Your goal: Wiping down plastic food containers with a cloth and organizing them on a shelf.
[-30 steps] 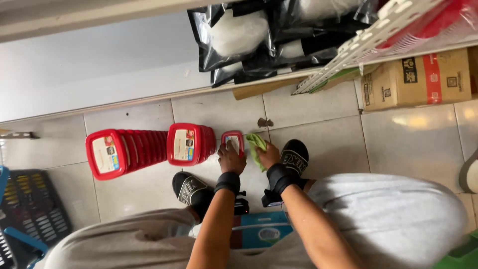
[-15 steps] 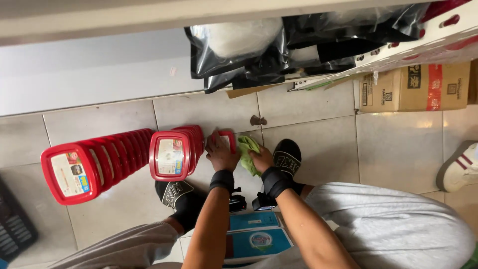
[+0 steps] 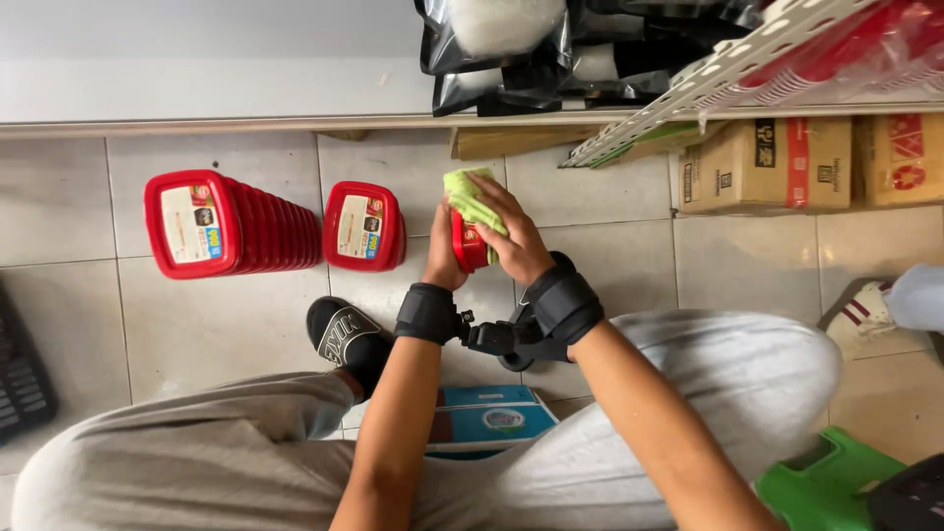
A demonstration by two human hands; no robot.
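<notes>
Right, left hand (image 3: 444, 258) wrapped round a small red tub (image 3: 469, 243), held up off the floor tiles (image 3: 226, 324); right hand (image 3: 513, 239) closed over a green cloth (image 3: 470, 197) on its top. Risk: one-handed grip w/ cloth pressure, so tub could slip, drop beside the other red tubs (image 3: 363, 225).

Tubs: our stack (image 3: 231, 224) lies left of a single tub (image 3: 363, 226).
Boxes: right, under our shelf (image 3: 766, 165).
</notes>
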